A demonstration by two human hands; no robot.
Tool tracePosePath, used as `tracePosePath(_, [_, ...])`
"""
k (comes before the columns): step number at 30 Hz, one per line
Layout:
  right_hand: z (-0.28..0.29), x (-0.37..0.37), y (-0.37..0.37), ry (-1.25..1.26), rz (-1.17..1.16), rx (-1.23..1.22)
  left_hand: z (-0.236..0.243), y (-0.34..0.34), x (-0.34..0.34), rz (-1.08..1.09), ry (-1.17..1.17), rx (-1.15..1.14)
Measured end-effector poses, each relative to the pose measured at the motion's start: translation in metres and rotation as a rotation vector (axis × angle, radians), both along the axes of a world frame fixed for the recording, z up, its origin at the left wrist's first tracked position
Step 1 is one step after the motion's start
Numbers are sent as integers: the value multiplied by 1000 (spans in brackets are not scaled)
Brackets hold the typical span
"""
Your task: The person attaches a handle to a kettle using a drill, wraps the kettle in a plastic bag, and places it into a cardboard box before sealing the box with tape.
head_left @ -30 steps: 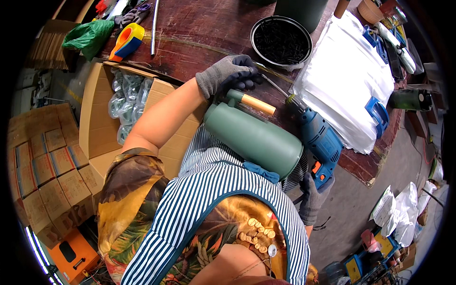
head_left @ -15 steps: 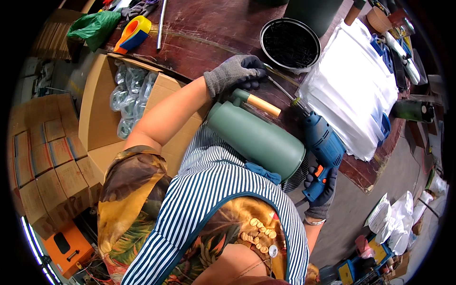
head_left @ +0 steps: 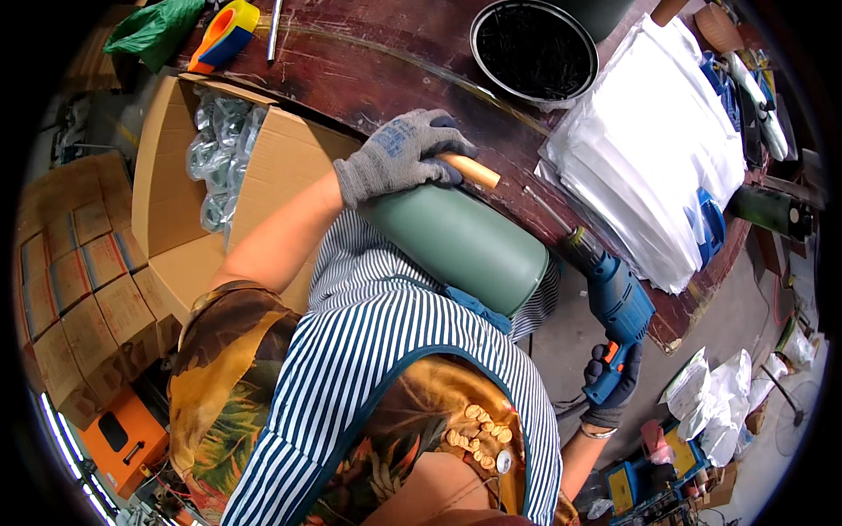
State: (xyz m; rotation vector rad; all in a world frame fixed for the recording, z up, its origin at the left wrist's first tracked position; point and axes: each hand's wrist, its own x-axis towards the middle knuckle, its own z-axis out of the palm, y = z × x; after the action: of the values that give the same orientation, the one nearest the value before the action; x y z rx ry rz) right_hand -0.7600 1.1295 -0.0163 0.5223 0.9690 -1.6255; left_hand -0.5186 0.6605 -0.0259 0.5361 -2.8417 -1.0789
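Note:
A dark green cylindrical jug with a wooden handle grip lies on its side across my lap, against the striped apron. My left hand, in a grey glove with dark fingertips, is curled over the handle's left end and holds the jug; the fingers partly hide where the handle joins the body. In my right hand, also gloved, is a blue power drill with an orange trigger. Its long bit points up and left toward the table, just off the jug's right side. The bit's tip is too small to make out clearly.
A round tub of small black pieces stands on the worn dark red table. Right of it lies a stack of white sheets. An open carton of plastic-wrapped parts stands left. Yellow, orange and blue tape sits at the far left.
My left hand has moved left and down from the drill bit's tip onto the jug's handle. The drill has shifted right and down, away from the tub.

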Motion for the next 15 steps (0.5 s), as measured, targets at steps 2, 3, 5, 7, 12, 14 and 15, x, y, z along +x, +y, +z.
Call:
tracePosePath(2, [3,-11,5,16,42,44,0,-3,-6,-28,-18,31])
tracePosePath(3, [5,-16,6,24,65,65,4,1,-6,-18,-41,26])
tracePosePath(5, [8,-20,2,21,84,78,3,0,-6,-49,-50,10])
tracePosePath(7, [10,-22,-2,22,95,99,3,1,-6,-61,-53,12])
tracePosePath(12, [15,-22,-17,60,132,131,8,-7,-3,-107,26,110])
tracePosePath(14, [18,-21,-26,85,143,146,7,-10,-4,41,156,597])
tracePosePath(15, [20,-19,-32,98,148,154,6,-11,-5,117,221,840])
